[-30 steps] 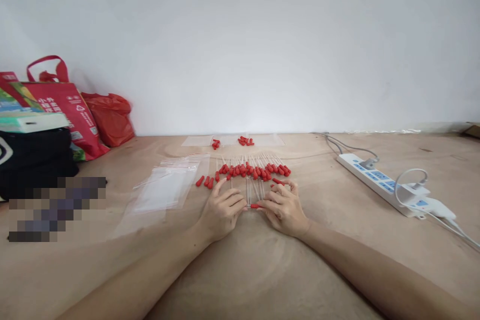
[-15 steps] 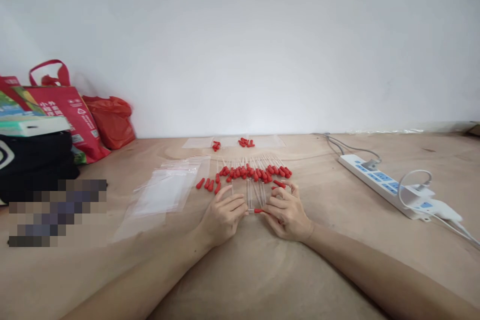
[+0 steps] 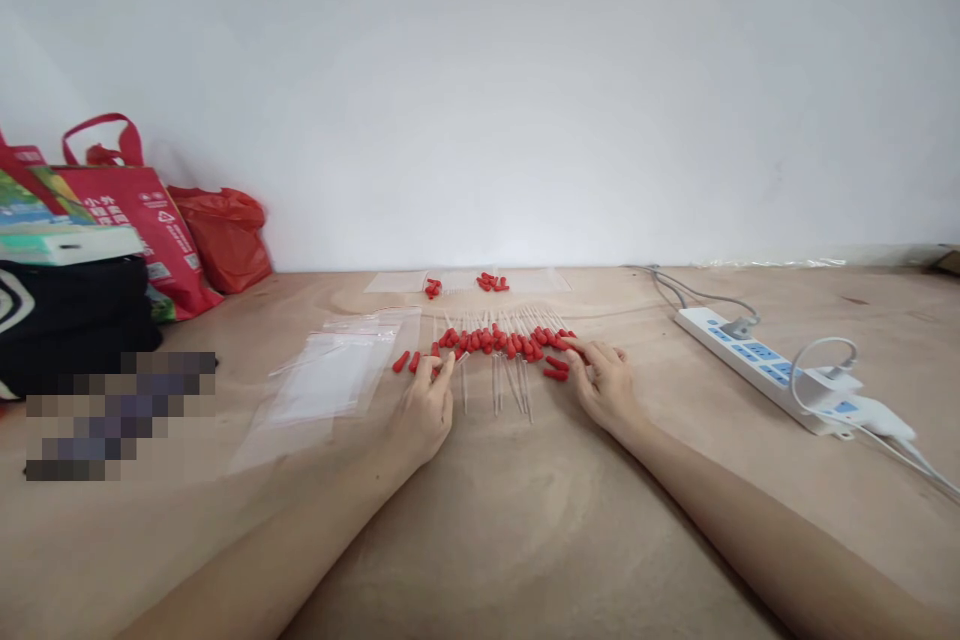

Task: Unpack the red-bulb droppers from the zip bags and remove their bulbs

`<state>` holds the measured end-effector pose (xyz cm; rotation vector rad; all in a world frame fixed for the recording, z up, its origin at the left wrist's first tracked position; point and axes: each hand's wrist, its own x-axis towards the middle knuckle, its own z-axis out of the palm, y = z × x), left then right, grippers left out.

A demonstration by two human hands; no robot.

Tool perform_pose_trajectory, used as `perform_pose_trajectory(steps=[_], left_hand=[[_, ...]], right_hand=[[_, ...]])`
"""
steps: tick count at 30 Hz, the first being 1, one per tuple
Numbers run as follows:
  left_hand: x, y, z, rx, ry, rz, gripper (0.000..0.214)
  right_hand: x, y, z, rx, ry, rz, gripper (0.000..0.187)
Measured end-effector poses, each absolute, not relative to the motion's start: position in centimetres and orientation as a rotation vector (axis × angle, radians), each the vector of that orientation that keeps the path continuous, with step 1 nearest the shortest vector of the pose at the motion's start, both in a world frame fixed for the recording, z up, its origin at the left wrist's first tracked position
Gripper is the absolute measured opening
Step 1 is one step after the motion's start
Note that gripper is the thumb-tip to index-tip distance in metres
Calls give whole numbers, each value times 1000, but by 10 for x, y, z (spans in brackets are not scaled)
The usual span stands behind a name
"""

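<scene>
Glass droppers with red rubber bulbs (image 3: 514, 347) lie in a row, their thin tips pointing toward the wall. Several bare glass tubes (image 3: 496, 385) rest in front of that row, between my two hands. My left hand (image 3: 426, 418) is at the row's left side, index finger and thumb apart around the loose red bulbs (image 3: 401, 361); no held item shows. At the right end, my right hand (image 3: 606, 382) has its fingers stretched out, fingertips against the last bulbs of the row. Two loose red bulbs (image 3: 556, 374) lie just left of its thumb.
Clear zip bags (image 3: 330, 375) are stacked on the left of the wooden table (image 3: 510, 540). Small red bulb piles (image 3: 492, 283) sit on bags by the wall. A white power strip (image 3: 757, 360) with cables is at right, shopping bags (image 3: 142, 230) at far left.
My hands have moved apart from the middle, where they held a glass tube and a red bulb together. The left went left to the loose bulbs, the right to the row's right end.
</scene>
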<state>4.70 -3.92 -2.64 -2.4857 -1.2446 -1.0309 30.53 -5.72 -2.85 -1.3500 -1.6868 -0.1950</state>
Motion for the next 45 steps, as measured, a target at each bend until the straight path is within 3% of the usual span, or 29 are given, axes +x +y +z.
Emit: perform_pose_trajectory(steps=[6, 16, 21, 25, 31, 37, 45], left_hand=[[47, -31, -27, -2472, -1392, -995, 44], [52, -38, -23, -2474, -1512, -1005, 27], [55, -51, -23, -2711, -1463, -1214, 33], [53, -56, -16, -3010, -1307, -1183, 42], [50, -52, -8, -3149, -1256, -1088, 33], [52, -50, -9, -3130, -1263, -1095, 32], [52, -47, -14, -3061, -1277, -1206, 25]], right_hand=[[316, -46, -32, -1567, -1562, -54, 28], [310, -48, -30, -1536, -1762, -17, 16], [312, -46, -32, -1431, -1789, 180, 27], [313, -44, -35, -1391, -1741, 257, 18], [313, -44, -37, -1436, -1681, 212, 24], [314, -42, -31, -1609, -1535, -82, 33], [334, -20, -33, -1687, -1501, -45, 30]])
